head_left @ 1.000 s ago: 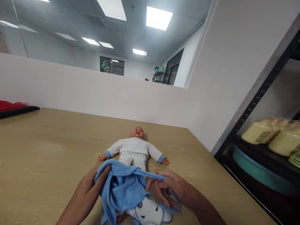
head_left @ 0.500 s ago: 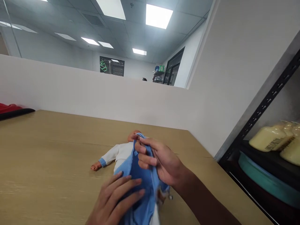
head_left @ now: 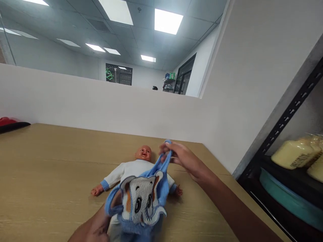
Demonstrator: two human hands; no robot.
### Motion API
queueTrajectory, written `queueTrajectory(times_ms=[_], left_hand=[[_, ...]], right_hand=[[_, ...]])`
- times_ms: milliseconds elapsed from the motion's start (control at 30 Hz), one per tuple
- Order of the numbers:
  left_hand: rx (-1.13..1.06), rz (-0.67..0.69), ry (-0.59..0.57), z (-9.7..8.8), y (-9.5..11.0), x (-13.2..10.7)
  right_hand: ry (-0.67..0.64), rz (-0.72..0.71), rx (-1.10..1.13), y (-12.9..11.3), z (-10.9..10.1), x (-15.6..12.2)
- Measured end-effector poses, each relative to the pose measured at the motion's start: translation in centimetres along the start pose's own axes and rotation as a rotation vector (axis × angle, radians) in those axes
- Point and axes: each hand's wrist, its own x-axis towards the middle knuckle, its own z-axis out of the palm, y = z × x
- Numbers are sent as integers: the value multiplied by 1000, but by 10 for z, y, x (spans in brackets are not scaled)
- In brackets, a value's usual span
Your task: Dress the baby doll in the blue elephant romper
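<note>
A blue doll's romper [head_left: 141, 232] with an embroidered elephant face hangs in front of a baby doll [head_left: 143, 154], front toward me. My right hand [head_left: 174, 153] pinches one shoulder strap near its top and raises it. At the lower left, my left hand [head_left: 97, 220] is at the other strap, which loops round its fingers; most of those fingers are hidden behind the cloth. The doll lies on its back on the wooden table [head_left: 55, 178], arms spread, in a white top with blue cuffs. The romper covers much of its lower body.
A low white wall [head_left: 101, 107] runs along the table's far edge. On the right, a dark metal shelf rack [head_left: 285, 119] holds pale yellow wrapped packs [head_left: 294, 154] and a teal basin [head_left: 290, 198]. A red item [head_left: 7, 121] lies at the far left.
The romper has been turned and spread so its elephant front shows. My right hand has moved right with a strap, my left hand down and left. The doll's face is now uncovered.
</note>
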Motion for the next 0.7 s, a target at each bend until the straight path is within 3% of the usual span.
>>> queueTrajectory(times_ms=[67,133,167,200,267,333,433,533,600,700], left_hand=[[15,-8,-30,-9,19,0],[30,-49,-19,-15,37,7],[42,-79,2,-16,44,13],[51,-107,23,-17,50,19],[23,-165,76,-18,58,31],[-67,-182,79,-22,63,39],[-124,-94,-58,-33,64,43],[-52,-38,-142,-49,62,43],[-23,-66,-202,-61,62,45],[87,-46,-392,-75,66,52]], right_hand=[[132,-172,-499,9,-13,-6],[296,-436,-704,14,-15,-20],[221,-518,-661,14,-12,-27],[44,-538,-570,14,-6,-34],[-375,-414,-399,10,10,-43],[-594,-239,-325,9,25,-42],[-667,-105,-245,14,36,-29],[-699,-56,-239,23,33,-16],[-701,-2,-397,26,29,-13],[-725,43,-642,26,28,-14]])
